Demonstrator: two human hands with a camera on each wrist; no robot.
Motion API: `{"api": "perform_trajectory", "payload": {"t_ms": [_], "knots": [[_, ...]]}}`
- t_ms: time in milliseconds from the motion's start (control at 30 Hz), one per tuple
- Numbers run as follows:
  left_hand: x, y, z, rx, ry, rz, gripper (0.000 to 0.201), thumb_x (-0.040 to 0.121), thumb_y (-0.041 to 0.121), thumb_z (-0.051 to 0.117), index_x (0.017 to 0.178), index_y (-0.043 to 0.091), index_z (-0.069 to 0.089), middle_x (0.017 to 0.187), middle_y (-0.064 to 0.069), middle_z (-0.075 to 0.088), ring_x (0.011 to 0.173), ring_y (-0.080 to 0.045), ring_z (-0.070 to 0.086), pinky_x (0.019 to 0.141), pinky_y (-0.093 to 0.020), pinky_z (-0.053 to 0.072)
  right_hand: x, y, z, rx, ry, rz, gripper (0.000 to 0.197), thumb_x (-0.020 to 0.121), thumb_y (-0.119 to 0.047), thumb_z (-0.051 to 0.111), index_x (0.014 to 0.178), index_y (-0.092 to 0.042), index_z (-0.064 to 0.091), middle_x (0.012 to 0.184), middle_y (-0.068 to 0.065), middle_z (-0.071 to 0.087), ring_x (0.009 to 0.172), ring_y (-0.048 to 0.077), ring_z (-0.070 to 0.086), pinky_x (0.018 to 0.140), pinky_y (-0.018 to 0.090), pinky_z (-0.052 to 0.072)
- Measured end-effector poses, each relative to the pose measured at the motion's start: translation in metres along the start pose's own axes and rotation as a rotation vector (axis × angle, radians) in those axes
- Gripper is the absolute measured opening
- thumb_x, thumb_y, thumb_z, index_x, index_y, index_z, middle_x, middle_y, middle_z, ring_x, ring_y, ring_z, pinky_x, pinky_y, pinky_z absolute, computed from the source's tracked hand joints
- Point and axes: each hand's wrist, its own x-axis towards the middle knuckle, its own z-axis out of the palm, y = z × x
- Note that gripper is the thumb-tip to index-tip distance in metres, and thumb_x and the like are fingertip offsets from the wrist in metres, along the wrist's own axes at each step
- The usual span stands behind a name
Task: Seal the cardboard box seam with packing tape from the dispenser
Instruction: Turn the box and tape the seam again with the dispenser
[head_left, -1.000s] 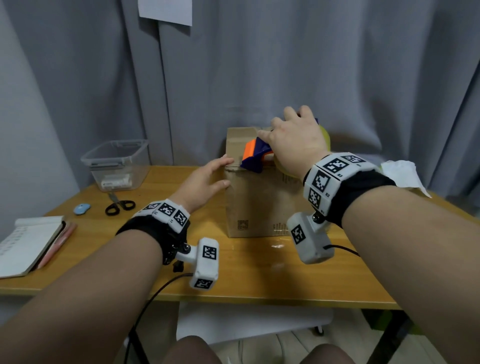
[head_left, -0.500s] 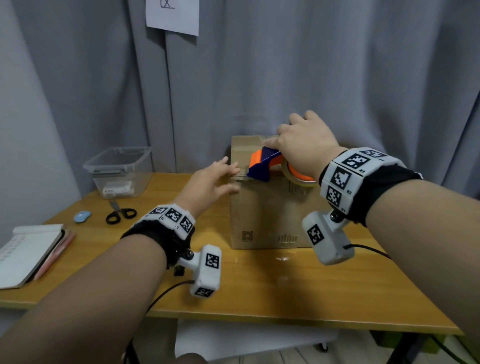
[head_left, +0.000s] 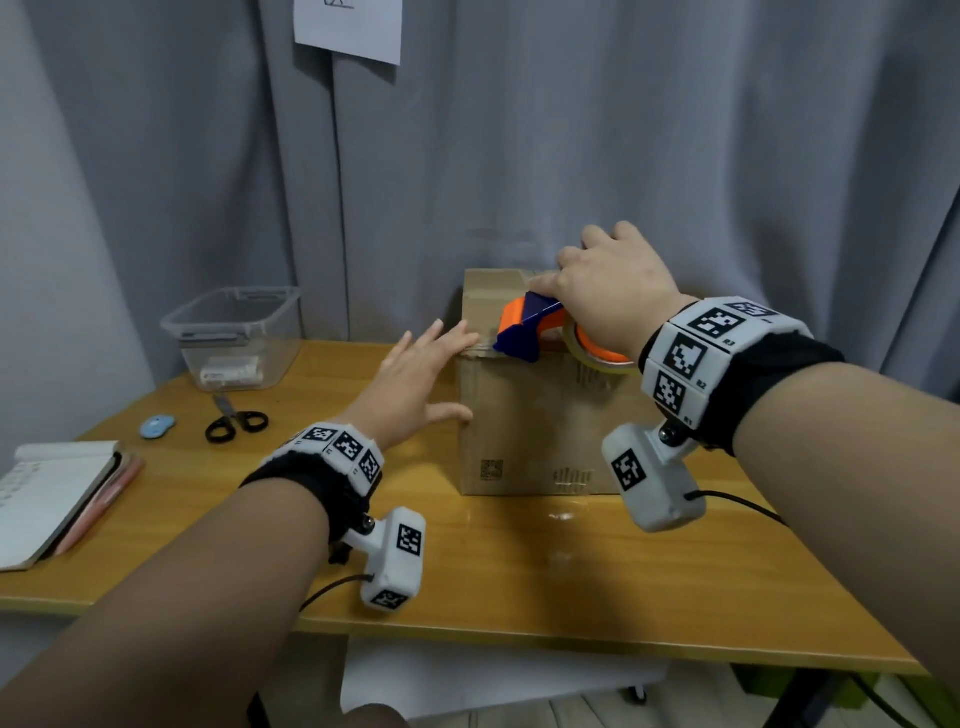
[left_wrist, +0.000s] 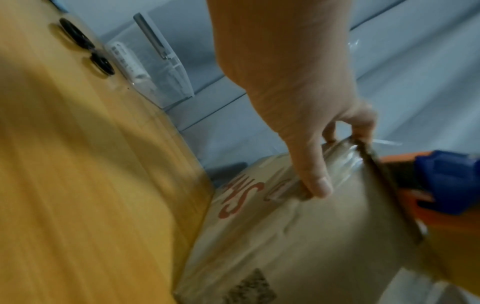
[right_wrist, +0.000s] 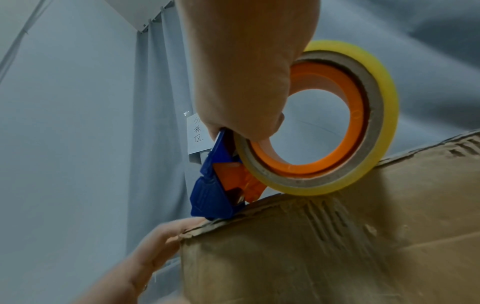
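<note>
a cardboard box (head_left: 540, 415) stood on a wooden table (head_left: 519, 582) in front of a grey curtain (head_left: 623, 156). the right hand (head_left: 608, 291) gripped an orange and blue tape dispenser (head_left: 524, 332), fingers curled round it, its blue nose on the box's top left edge and its yellowish tape roll (right_wrist: 384, 102) resting on top. the left hand (head_left: 415, 384) pressed straight fingers (left_wrist: 311, 170) on clear tape at that edge. scissors (head_left: 236, 423), a clear plastic tub (head_left: 234, 332) and a notebook (head_left: 47, 493) lay to the left.
</note>
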Motion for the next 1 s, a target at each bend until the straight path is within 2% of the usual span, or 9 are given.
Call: {"api": "perform_trajectory", "payload": {"t_ms": [133,267,367,433,500,600,733,833,1000], "knots": [[0.009,0.010,-0.011,-0.158,0.082,-0.086,0.055,0.084,0.035,0.064,0.136,0.032,0.045,0.152,0.002,0.031,0.143,-0.019,0.020,0.117,-0.043,0.021,0.003,0.006,-0.004,0.040,-0.080,-0.045,0.041,0.093,-0.025,0.049,0.133,-0.034,0.044,0.115,0.003,0.054,0.103,0.026,0.050,0.081,0.035,0.034],[0.015,0.019,-0.014,-0.237,0.133,-0.034,0.046,0.088,0.022,0.063,0.133,0.025,0.053,0.141,0.004,0.047,0.134,-0.009,0.038,0.114,-0.031,0.028,0.007,0.017,-0.008,0.141,-0.178,-0.091,0.048,0.092,-0.022,0.050,0.137,-0.036,0.039,0.114,0.004,0.050,0.098,0.028,0.053,0.072,0.033,0.036],[0.017,0.020,-0.012,-0.347,0.157,-0.009,0.040,0.087,0.016,0.065,0.127,0.020,0.058,0.131,0.005,0.056,0.126,-0.004,0.046,0.111,-0.018,0.028,0.007,0.025,-0.008,0.192,-0.227,-0.111,0.063,0.092,-0.026,0.049,0.145,-0.044,0.021,0.118,0.003,0.048,0.098,0.028,0.054,0.068,0.034,0.037],[0.018,0.019,-0.014,-0.357,0.181,-0.006,0.037,0.086,0.016,0.065,0.123,0.018,0.060,0.128,0.003,0.059,0.123,-0.004,0.050,0.110,-0.018,0.030,0.005,0.028,-0.008,0.212,-0.213,-0.121,0.066,0.092,-0.024,0.048,0.146,-0.046,0.018,0.117,0.004,0.047,0.098,0.028,0.053,0.069,0.034,0.037],[0.021,0.021,-0.017,-0.266,0.173,0.021,0.038,0.087,0.021,0.065,0.124,0.017,0.060,0.130,0.001,0.058,0.125,-0.007,0.049,0.113,-0.023,0.028,0.005,0.029,-0.007,0.223,-0.187,-0.134,0.064,0.091,-0.021,0.047,0.143,-0.049,0.023,0.113,0.004,0.048,0.096,0.028,0.053,0.069,0.034,0.037],[0.026,0.025,-0.013,-0.008,0.073,0.057,0.053,0.088,0.031,0.063,0.137,0.020,0.048,0.140,0.002,0.049,0.132,-0.010,0.042,0.112,-0.020,0.020,0.008,0.028,-0.007,0.253,-0.191,-0.150,0.059,0.091,-0.022,0.049,0.140,-0.049,0.031,0.105,0.001,0.047,0.092,0.026,0.051,0.069,0.034,0.036],[0.029,0.018,-0.014,0.052,0.030,0.024,0.055,0.088,0.036,0.060,0.140,0.025,0.044,0.143,0.006,0.046,0.137,-0.011,0.036,0.116,-0.031,0.021,0.013,0.028,-0.011,0.290,-0.230,-0.158,0.065,0.089,-0.021,0.048,0.144,-0.048,0.026,0.105,0.001,0.044,0.096,0.026,0.051,0.076,0.037,0.043],[0.029,0.001,-0.029,0.137,0.004,-0.005,0.047,0.090,0.035,0.058,0.136,0.030,0.049,0.140,0.007,0.050,0.138,-0.011,0.032,0.115,-0.030,0.016,0.023,0.021,-0.018,0.348,-0.211,-0.200,0.065,0.092,-0.024,0.044,0.145,-0.050,0.017,0.113,0.004,0.044,0.089,0.024,0.044,0.079,0.036,0.041],[0.026,-0.010,-0.037,0.128,-0.035,-0.115,0.046,0.092,0.033,0.056,0.137,0.034,0.046,0.142,0.011,0.047,0.139,-0.008,0.030,0.115,-0.031,0.015,0.041,0.014,-0.027,0.426,-0.169,-0.259,0.052,0.094,-0.033,0.042,0.141,-0.052,0.028,0.098,-0.002,0.034,0.093,0.024,0.045,0.077,0.034,0.033]]}}
